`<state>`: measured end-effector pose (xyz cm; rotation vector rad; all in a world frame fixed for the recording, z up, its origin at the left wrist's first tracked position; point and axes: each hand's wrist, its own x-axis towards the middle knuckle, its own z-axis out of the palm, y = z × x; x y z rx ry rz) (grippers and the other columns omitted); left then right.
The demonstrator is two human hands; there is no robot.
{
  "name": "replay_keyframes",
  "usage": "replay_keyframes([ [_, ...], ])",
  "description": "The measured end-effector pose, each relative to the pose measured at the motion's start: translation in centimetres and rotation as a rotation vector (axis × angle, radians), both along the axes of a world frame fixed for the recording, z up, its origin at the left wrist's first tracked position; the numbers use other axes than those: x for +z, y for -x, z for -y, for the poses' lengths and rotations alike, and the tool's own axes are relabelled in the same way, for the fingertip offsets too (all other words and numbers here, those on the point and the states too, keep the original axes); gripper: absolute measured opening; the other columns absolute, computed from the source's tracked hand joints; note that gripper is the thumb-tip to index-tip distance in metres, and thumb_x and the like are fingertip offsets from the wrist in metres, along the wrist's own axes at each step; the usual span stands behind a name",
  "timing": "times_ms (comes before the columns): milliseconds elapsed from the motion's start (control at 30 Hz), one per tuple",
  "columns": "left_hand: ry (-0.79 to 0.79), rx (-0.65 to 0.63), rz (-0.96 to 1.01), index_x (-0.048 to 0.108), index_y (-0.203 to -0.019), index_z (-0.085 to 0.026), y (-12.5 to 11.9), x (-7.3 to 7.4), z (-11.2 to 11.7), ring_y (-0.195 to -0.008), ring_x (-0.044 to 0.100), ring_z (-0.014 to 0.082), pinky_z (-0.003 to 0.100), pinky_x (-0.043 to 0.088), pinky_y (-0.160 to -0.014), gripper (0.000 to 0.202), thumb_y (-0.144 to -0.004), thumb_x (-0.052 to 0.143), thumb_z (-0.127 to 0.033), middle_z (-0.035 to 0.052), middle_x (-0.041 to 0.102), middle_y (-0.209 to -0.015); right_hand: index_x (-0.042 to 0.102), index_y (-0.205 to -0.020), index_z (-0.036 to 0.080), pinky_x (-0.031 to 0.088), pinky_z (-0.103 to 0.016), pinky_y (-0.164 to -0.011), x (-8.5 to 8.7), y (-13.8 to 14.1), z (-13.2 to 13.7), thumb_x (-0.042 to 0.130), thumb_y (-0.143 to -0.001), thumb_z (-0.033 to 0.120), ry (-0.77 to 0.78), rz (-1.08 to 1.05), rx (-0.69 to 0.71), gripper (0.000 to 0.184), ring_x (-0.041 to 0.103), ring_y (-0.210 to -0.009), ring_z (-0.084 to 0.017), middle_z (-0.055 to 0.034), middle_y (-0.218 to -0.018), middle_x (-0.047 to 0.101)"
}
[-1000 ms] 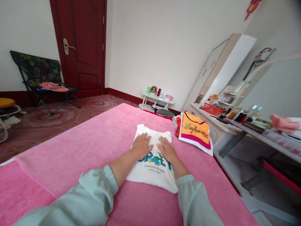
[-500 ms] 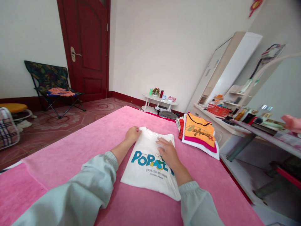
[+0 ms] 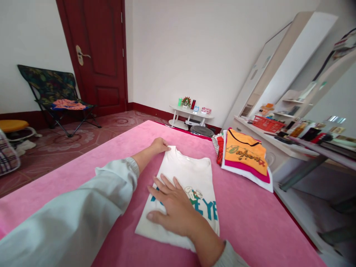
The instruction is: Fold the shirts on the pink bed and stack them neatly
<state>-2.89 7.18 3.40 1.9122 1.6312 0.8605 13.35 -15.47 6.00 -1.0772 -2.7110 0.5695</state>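
Observation:
A folded white T-shirt (image 3: 189, 167) with blue-green lettering and a cartoon figure lies flat on the pink bed cover (image 3: 244, 218), its collar toward the far side. At its far left corner, my left hand (image 3: 160, 145) pinches the shirt's edge between closed fingers. My right hand (image 3: 174, 207) rests flat on the shirt's front with the fingers spread, hiding part of the lettering. To the right lies a stack of folded shirts with an orange one (image 3: 246, 148) on top and magenta and white layers below.
A dressing table (image 3: 294, 148) with a red basket (image 3: 268, 123) and bottles stands along the right side. Beyond the bed is a low white table (image 3: 191, 113). On the left are a folding chair (image 3: 52, 83) and a yellow stool (image 3: 12, 125).
My right hand has moved left and nearer across the shirt, from its upper right to over the lettering. My left hand stays at the far left corner. The view has shifted slightly.

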Motion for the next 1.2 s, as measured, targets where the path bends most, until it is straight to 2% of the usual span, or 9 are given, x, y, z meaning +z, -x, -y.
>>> replay_keyframes([
  [267,-0.024,0.000,-0.081,0.070,-0.065,-0.019,-0.9,-0.3,-0.1,-0.070,0.062,0.0164,0.023,0.044,-0.067,0.009,-0.059,0.072,-0.025,-0.0006,0.066,-0.065,0.030,-0.141,0.031,0.000,-0.050,-0.112,-0.1,-0.1,0.3,0.044,-0.084,0.061,-0.045,-0.031,-0.010,0.066,0.006,-0.142,-0.021,-0.0026,-0.153,0.019],
  [433,-0.151,0.048,-0.067,0.070,-0.079,-0.020,-2.3,2.0,2.6,-0.097,0.059,0.0247,0.030,0.044,-0.084,0.028,-0.053,0.073,-0.013,0.0046,0.067,-0.091,0.036,-0.138,0.033,0.004,-0.053,-0.111,-0.6,-0.1,0.2,0.057,-0.078,0.057,-0.032,-0.117,-0.028,0.067,0.012,-0.141,-0.024,-0.0031,-0.151,0.025],
  [533,-0.224,-0.033,0.005,0.069,-0.092,-0.020,-3.9,3.0,4.9,-0.099,0.058,0.0225,0.030,0.044,-0.086,0.029,-0.063,0.068,-0.016,0.0056,0.066,-0.102,0.055,-0.123,0.031,0.009,-0.053,-0.110,-0.7,0.0,-0.2,0.064,-0.075,0.049,0.024,-0.288,-0.032,0.052,0.031,-0.134,-0.025,-0.0039,-0.139,0.046],
  [600,-0.215,-0.119,0.066,0.069,-0.092,-0.016,-5.1,2.8,6.5,-0.089,0.062,0.0192,0.027,0.047,-0.080,0.021,-0.075,0.060,-0.025,0.0051,0.069,-0.093,0.068,-0.104,0.025,0.024,-0.049,-0.107,-0.6,-0.2,-0.7,0.062,-0.078,0.042,0.157,-0.484,-0.074,0.031,0.053,-0.117,-0.023,-0.0054,-0.117,0.064],
  [667,-0.179,-0.214,0.178,0.068,-0.092,-0.013,-6.0,1.7,7.9,-0.082,0.063,0.0179,0.027,0.049,-0.075,0.028,-0.083,0.050,-0.033,0.0046,0.070,-0.085,0.071,-0.089,0.018,0.042,-0.041,-0.093,-0.2,-1.0,-1.5,0.059,-0.079,0.039,0.343,-0.690,-0.162,0.026,0.065,-0.093,-0.021,-0.0072,-0.094,0.072],
  [767,-0.223,-0.313,0.255,0.068,-0.095,-0.015,-6.6,-0.6,9.7,-0.089,0.061,0.0191,0.030,0.048,-0.082,0.029,-0.084,0.048,-0.033,0.0056,0.068,-0.093,0.070,-0.082,0.014,0.051,-0.031,-0.070,0.3,-3.7,-3.4,0.061,-0.074,0.041,0.467,-0.904,-0.354,0.029,0.067,-0.072,-0.018,-0.0078,-0.082,0.072],
  [867,-0.349,-0.364,0.070,0.070,-0.096,-0.021,-6.8,-2.0,10.6,-0.103,0.055,0.0215,0.033,0.042,-0.094,0.023,-0.078,0.055,-0.026,0.0049,0.063,-0.108,0.068,-0.082,0.014,0.050,-0.026,-0.061,-0.3,-7.9,-5.7,0.065,-0.067,0.038,0.345,-1.057,-0.686,0.028,0.065,-0.064,-0.015,-0.0066,-0.084,0.071],
  [1000,-0.370,-0.383,-0.074,0.069,-0.100,-0.025,-6.8,-1.9,11.0,-0.108,0.051,0.0224,0.034,0.039,-0.097,0.025,-0.080,0.054,-0.026,0.0033,0.059,-0.113,0.064,-0.085,0.013,0.052,-0.024,-0.056,-2.4,-12.5,-8.1,0.057,-0.069,0.030,0.051,-1.060,-1.092,0.024,0.064,-0.061,-0.013,-0.0065,-0.080,0.068],
  [1200,-0.365,-0.374,-0.082,0.069,-0.101,-0.024,-6.8,-1.6,11.2,-0.108,0.050,0.0219,0.033,0.039,-0.098,0.024,-0.081,0.054,-0.025,0.0034,0.058,-0.114,0.062,-0.097,0.011,0.050,-0.023,-0.050,-3.4,-13.7,-10.8,0.046,-0.077,0.023,-0.098,-0.686,-1.173,0.027,0.064,-0.056,-0.014,-0.0060,-0.075,0.068],
])
